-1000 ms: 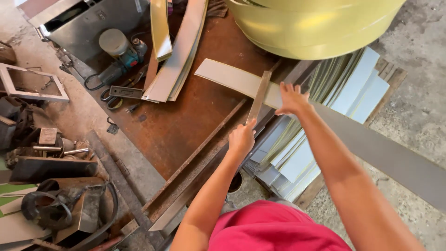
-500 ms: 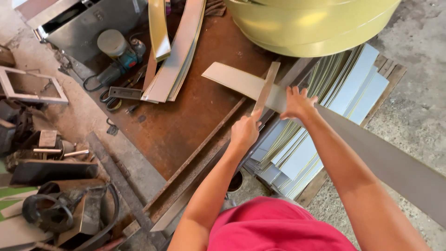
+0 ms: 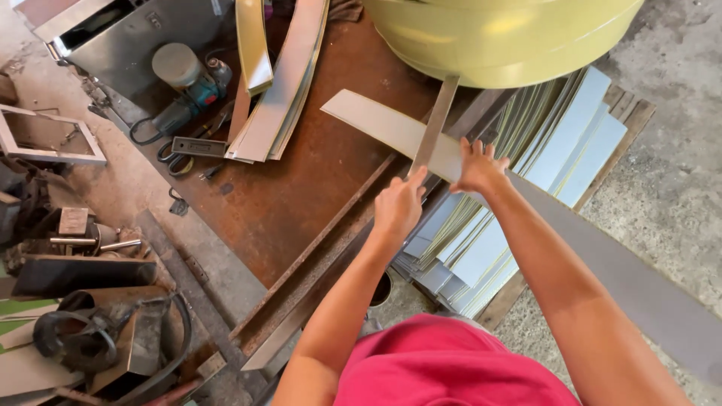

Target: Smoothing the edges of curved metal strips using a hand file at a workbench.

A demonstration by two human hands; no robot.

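Note:
A long grey metal strip runs from the rusty steel table back past my right side. My right hand presses flat on this strip near the table's edge. My left hand grips the near end of a narrow flat metal bar, which lies across the strip and points up toward a large yellow-green drum.
Curved metal strips and an angle grinder lie on the table's far left. A stack of pale sheet pieces sits on a pallet under the drum. Scrap metal and cables crowd the floor at left.
The narrow bar in my left hand has slid and swung further over the strip toward the drum. My right hand has shifted slightly along the strip.

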